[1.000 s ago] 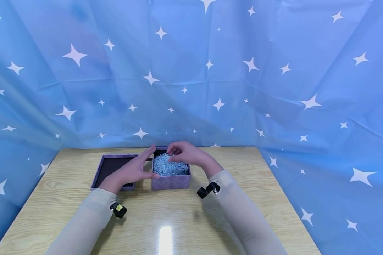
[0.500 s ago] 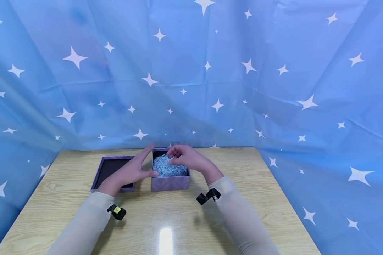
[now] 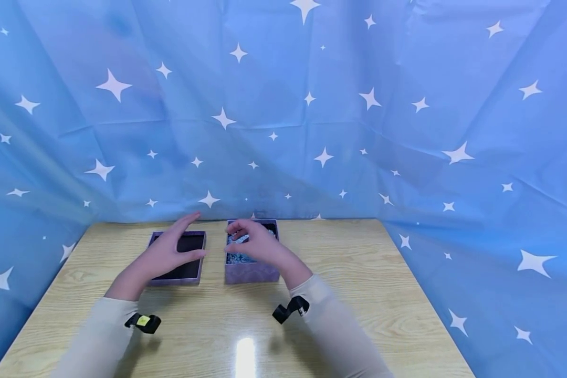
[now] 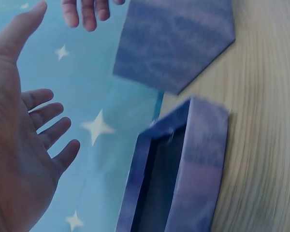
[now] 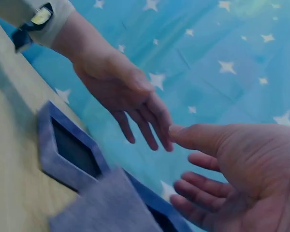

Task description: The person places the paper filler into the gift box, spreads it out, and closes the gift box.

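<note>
In the head view my left hand hovers over the shallow purple box lid, fingers extended and thumb apart, holding nothing. That lid lies with its black inside facing up. To its right stands a purple box with light blue shredded paper inside. My right hand is over this box, fingers loosely bent, and hides part of the filling. In the right wrist view its thumb and fingers are apart with nothing between them. The left wrist view shows the empty left palm beside the lid.
Both box parts stand near the back edge of a light wooden table. Directly behind hangs a blue curtain with white stars. A black wrist camera is strapped on the left sleeve, and another camera on the right.
My left hand has left the box's side and moved left over the lid. The right hand has shifted left above the box. The box and lid stay about where they were.
</note>
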The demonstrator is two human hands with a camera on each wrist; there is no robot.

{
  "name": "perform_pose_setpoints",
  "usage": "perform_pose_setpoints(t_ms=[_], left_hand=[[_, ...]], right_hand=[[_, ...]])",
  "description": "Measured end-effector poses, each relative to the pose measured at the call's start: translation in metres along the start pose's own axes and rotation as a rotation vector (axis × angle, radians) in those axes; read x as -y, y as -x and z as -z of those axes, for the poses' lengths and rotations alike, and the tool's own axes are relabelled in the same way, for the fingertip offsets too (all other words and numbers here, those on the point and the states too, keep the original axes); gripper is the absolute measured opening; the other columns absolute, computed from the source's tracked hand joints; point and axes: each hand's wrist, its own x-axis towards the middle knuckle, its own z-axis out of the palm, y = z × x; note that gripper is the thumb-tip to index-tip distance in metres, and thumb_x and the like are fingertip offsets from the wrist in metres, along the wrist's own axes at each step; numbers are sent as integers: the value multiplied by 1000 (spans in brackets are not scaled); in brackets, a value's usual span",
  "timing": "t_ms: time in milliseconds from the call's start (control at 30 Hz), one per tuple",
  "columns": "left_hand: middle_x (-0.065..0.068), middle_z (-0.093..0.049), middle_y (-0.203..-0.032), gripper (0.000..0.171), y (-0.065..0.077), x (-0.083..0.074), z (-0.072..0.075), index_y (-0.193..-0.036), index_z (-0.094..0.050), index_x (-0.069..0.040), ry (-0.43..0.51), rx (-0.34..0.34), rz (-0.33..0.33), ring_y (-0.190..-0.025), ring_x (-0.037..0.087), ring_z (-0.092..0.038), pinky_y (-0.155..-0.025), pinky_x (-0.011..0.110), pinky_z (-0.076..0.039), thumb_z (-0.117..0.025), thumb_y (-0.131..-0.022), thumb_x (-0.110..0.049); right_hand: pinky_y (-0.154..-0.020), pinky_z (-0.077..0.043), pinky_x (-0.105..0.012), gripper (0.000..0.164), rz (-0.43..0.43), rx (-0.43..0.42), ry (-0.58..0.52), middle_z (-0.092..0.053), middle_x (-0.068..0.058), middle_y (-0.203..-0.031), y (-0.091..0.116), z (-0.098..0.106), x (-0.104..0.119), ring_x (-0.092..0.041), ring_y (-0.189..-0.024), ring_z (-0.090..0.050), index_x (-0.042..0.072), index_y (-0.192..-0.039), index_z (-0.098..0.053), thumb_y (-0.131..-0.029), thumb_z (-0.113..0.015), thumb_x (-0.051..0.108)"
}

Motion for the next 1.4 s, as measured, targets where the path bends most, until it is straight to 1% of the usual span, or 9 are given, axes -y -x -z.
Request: perform_pose_setpoints(t_ms=[100, 233, 367, 467, 600, 833, 1033, 1267, 1400], left_hand=[[20, -24, -181, 102, 12, 8, 9, -179, -23, -18, -12, -40, 15, -163, 52, -24, -121, 81, -26, -83, -101, -45], [21, -24, -180, 102, 30, 21, 18, -178, -25, -18, 4, -75, 39, -161, 55, -26, -117, 82, -29, -85, -100, -42], [25, -24, -179, 99, 46, 32, 26, -177, -28, -13, 8, -96, 58, -159, 58, -27, -115, 83, -30, -85, -100, -38], [28, -23, -178, 100, 58, 38, 30, -176, -27, -9, 11, -96, 83, -157, 62, -28, -114, 84, -31, -85, -100, -36], [30, -20, -179, 105, 70, 44, 34, -178, -21, -10, 26, -83, 140, -152, 69, -29, -111, 85, -33, -85, -100, -38], [36, -21, -176, 106, 81, 57, 33, -177, -17, -3, 45, -60, 192, -148, 72, -31, -109, 84, -37, -85, -101, -34], [44, -21, -171, 109, 87, 68, 28, -174, -15, 6, 59, -40, 232, -146, 74, -31, -107, 83, -41, -85, -100, -33], [46, -23, -169, 113, 91, 79, 23, -174, -10, 8, 104, -9, 258, -147, 72, -32, -107, 77, -47, -85, -101, -33], [48, -22, -168, 117, 92, 85, 20, -173, -4, 9, 130, 20, 264, -149, 71, -32, -110, 75, -45, -86, -100, -33]], right_hand=[[-99, -58, -35, 49, 6, -25, -6, -66, -1, -142, 0, -21, 8, -23, -128, -65, 12, -144, -68, -101, -86, 23], [-104, -55, -32, 55, -1, -36, 30, -62, -4, -146, -1, -44, 18, -19, -130, -64, 13, -147, -66, -99, -88, 26], [-109, -56, -38, 60, -3, -43, -1, -59, -7, -147, -4, -59, 26, -28, -132, -64, 9, -149, -63, -97, -90, 22], [-105, -58, -36, 63, -24, -48, -5, -58, -8, -147, -5, -70, 30, -32, -131, -65, 11, -151, -62, -96, -91, 23], [-99, -57, -29, 72, -61, -64, 34, -56, -10, -148, -4, -84, 33, -28, -129, -65, 11, -156, -58, -94, -93, 26], [-97, -55, -29, 83, -104, -86, 127, -54, -8, -151, -3, -106, 31, -23, -128, -62, 13, -162, -53, -92, -94, 34], [-109, -54, -32, 87, -136, -117, 217, -52, -11, -155, -4, -121, 26, -17, -129, -62, 9, -163, -50, -92, -94, 34], [-114, -52, -34, 96, -205, -134, 239, -48, -11, -161, -8, -136, 14, -22, -143, -56, 6, -167, -43, -92, -95, 36], [-116, -51, -36, 103, -239, -158, 228, -44, -11, -165, -11, -143, 8, -24, -146, -54, 6, -170, -39, -90, -96, 37]])
